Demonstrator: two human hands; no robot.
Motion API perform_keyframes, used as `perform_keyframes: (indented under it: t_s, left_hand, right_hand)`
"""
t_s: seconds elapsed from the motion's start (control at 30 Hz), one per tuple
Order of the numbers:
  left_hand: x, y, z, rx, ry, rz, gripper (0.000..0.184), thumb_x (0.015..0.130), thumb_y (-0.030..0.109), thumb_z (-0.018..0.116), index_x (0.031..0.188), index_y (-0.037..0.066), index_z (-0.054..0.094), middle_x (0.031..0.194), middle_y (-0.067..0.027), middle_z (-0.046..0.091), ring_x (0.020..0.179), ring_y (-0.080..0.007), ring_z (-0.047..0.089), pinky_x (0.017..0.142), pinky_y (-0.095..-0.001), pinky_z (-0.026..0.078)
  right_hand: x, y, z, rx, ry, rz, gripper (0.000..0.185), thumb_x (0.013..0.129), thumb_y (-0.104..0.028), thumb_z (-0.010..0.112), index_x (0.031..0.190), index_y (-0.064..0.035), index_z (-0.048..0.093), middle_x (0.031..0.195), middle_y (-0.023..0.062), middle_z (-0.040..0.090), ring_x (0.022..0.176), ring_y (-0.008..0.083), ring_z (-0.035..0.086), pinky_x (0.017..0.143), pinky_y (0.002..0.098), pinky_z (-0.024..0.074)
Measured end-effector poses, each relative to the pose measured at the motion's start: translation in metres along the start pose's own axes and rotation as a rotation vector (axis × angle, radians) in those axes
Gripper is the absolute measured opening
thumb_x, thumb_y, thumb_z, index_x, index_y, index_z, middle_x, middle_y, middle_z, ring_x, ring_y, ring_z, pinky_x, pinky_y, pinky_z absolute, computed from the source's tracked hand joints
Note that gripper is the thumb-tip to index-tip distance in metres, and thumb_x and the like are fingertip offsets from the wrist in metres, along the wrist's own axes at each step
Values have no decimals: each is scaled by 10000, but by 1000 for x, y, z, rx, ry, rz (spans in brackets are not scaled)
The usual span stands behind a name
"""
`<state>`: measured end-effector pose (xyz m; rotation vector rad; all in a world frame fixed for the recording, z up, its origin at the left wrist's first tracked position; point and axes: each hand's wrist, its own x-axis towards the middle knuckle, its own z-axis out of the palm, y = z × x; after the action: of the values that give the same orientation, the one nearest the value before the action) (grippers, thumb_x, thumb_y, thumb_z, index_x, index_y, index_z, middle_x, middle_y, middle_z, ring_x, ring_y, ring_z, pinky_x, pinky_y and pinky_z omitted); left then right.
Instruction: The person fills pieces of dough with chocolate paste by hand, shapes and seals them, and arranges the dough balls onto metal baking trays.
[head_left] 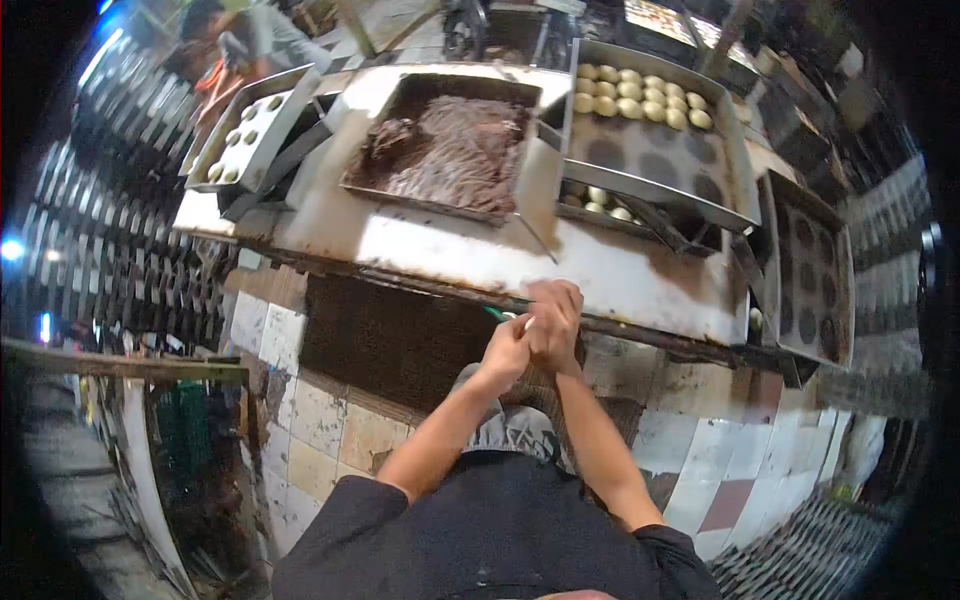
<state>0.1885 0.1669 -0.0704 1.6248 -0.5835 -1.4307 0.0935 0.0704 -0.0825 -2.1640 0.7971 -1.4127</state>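
I find my left hand (507, 350) closed on a mostly hidden green item (494, 313) at the worktop (430, 250) edge, my right hand (553, 322) against it, grip too blurred to tell, the tray (735, 165) part-filled, balls (630, 92) at its far end, bare spots (656, 166) nearer, and brown mix (460, 145) remaining in the pan (465, 90).

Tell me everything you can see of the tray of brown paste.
The tray is a rectangular, shallow pan, metal by its look, with dark, stained walls. It rests open side up on the white worktop, between other trays. Brown paste, rough and ridged, covers most of its floor. Neither the left hand nor the right hand touches it.
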Motion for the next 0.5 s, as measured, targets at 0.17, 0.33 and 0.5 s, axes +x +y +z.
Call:
perform_keyframes:
  t_s: [0.17, 0.33, 0.5]
  left_hand:
    - [-7, 25, -96, -704, 73, 68, 408, 1091, 257, 571, 1370, -40, 580, 1239, -124, 686, 1067, -206, 687, 949, -353, 578]
    - [33, 25, -228, -913, 267, 285, 329, 1078, 154, 564, 1300, -88, 578, 1223, -158, 686, 1094, -248, 694, 975, -378, 576]
    - [63, 64, -334, -664, 224, 269, 319, 1082, 249, 586, 1227, -28, 648, 1139, -148, 737, 1089, -217, 697, 998, -373, 543]
  right_hand:
    - [28, 13, 62, -112, -292, 90, 322, 980, -265, 588, 1196, -34, 647, 1199, 170, 637, 1180, 374, 545, 1081, 496, 360]
    - [43, 72, 102, -461, -302, 469, 271, 982, -112, 627, 1238, -43, 572, 1219, 202, 646, 1202, 400, 579, 1053, 526, 410]
    - [115, 25, 126, -386, -324, 542, 163, 1000, -62, 593, 1138, 21, 567, 1027, 303, 677, 933, 525, 659, 776, 555, 522]
